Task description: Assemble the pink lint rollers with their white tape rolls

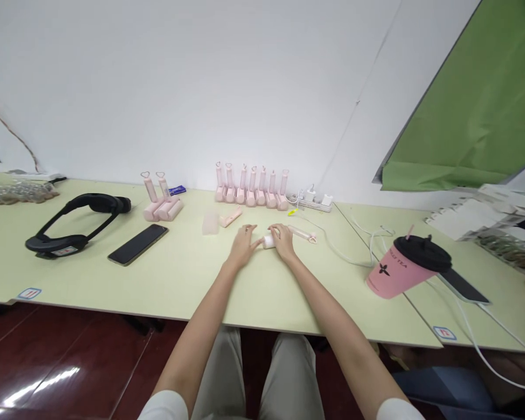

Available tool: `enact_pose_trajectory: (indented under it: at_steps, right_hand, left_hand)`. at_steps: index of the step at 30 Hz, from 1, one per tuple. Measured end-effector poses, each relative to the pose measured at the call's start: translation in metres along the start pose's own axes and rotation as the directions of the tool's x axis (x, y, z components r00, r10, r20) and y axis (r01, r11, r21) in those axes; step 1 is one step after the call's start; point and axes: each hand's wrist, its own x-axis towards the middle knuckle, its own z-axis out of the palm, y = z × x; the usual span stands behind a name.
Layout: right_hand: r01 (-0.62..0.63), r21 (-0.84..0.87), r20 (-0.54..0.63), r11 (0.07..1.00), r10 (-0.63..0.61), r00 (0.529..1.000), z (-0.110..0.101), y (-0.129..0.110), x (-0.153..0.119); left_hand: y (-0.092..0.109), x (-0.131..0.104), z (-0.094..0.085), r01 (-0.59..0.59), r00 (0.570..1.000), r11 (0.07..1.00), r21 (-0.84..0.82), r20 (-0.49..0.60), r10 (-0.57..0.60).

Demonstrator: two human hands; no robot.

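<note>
- Probably the main risk: the white cylinder lies on its side on the desk, between both hands, so a lopsided push could roll it or slip it loose.
- Heart-ended clear pink tube is just beside the right hand; a sideways sweep might shove it toward the white cable.
- Small pink piece and translucent piece sit at the far left of the left hand; a careless reach could scatter them.
- Pink cup, to the right, might spill if the right arm swings out.
- Row of pink holders stands far off, well apart from the hands; low risk.
- Left hand: partly spread, fingers apart, a digit at the cylinder's left end; firm contact can't be told.
- Right hand: narrow, fingers curled around the cylinder's right end, seemingly holding it; underside hidden.
</note>
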Motion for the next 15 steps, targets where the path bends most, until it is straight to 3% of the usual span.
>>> enact_pose_trajectory:
  at_steps: [3,6,9,12,15]
  right_hand:
    - [0.033,0.037,-0.046,0.999,-0.031,0.998,-0.007,0.015,-0.004]
    - [-0.114,0.059,0.137,0.992,0.105,0.985,-0.016,0.037,-0.010]
    - [-0.196,0.165,0.264,0.967,0.148,0.953,-0.020,0.055,-0.013]
    - [-0.234,0.315,0.226,0.920,0.167,0.960,-0.017,0.066,-0.009]
    - [-0.273,0.468,0.179,0.840,0.213,0.961,-0.011,0.072,-0.004]
  left_hand:
    - [0.009,0.004,0.013,-0.099,0.984,0.985,-0.139,0.133,0.118]
    - [0.005,0.016,0.026,-0.082,0.975,0.972,-0.219,0.184,0.124]
    - [-0.007,0.032,0.036,0.013,0.983,0.935,-0.353,0.174,0.052]
    - [-0.017,0.039,0.039,0.163,0.978,0.898,-0.408,0.188,-0.091]
    - [-0.021,0.038,0.037,0.185,0.975,0.925,-0.331,0.179,-0.131]
